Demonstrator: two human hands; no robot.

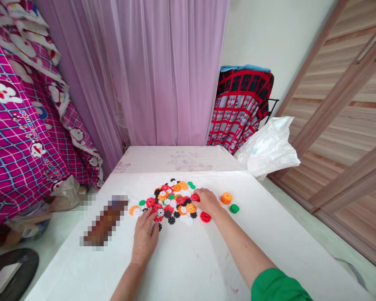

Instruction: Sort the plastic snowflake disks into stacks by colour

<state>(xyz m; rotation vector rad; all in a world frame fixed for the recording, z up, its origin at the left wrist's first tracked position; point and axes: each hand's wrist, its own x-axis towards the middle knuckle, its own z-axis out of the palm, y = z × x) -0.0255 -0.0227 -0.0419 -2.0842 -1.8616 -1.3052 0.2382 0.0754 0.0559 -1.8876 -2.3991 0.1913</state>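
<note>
A loose heap of notched plastic snowflake discs (167, 202) in red, orange, black, white and green lies on the white tabletop. My left hand (146, 234) rests at the heap's near left side, fingers spread and the tips touching red discs. On the heap's right edge, my right hand (208, 200) has its fingers and thumb closed about a red snowflake disc (195, 197). Right of the heap stand small same-colour stacks: an orange stack (226, 197), a green stack (235, 208) and a red stack (205, 217). My right wrist passes close beside them.
A pixelated brown item (103, 223) lies on the white table (188, 263) at left. At the table's far right corner is a white plastic bag (269, 146). Purple curtains (169, 75) hang behind; wooden wardrobe doors (347, 117) are at right.
</note>
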